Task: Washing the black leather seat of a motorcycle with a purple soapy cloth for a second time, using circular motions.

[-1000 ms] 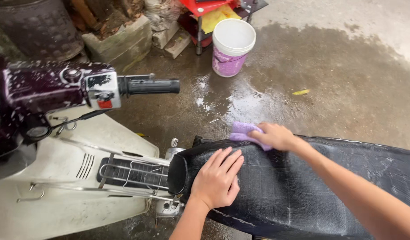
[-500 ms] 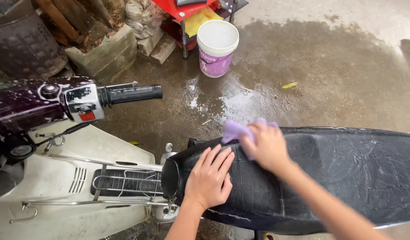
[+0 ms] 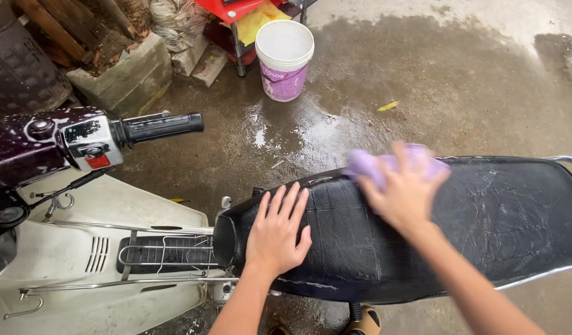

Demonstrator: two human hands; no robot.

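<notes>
We are in an outdoor home yard used as a wash area: wet grey concrete floor (image 3: 460, 80), white plastic bucket (image 3: 284, 59), stacked timber (image 3: 50, 28), soapy white scooter body (image 3: 125, 211).

The floor is rough grey concrete (image 3: 472, 80), dark and wet over most of its width, with a shining puddle (image 3: 311, 133) in the middle and a dry, paler strip along the top right. A small yellow leaf (image 3: 388, 106) lies on the wet part. A white plastic bucket with a purple band (image 3: 284, 59) stands near a red metal-legged stand (image 3: 236, 12). At upper left sit a weathered concrete block (image 3: 128, 77), stacked timber (image 3: 47, 25) and a dark ribbed barrel (image 3: 19, 74). Daylight is soft and even.
</notes>
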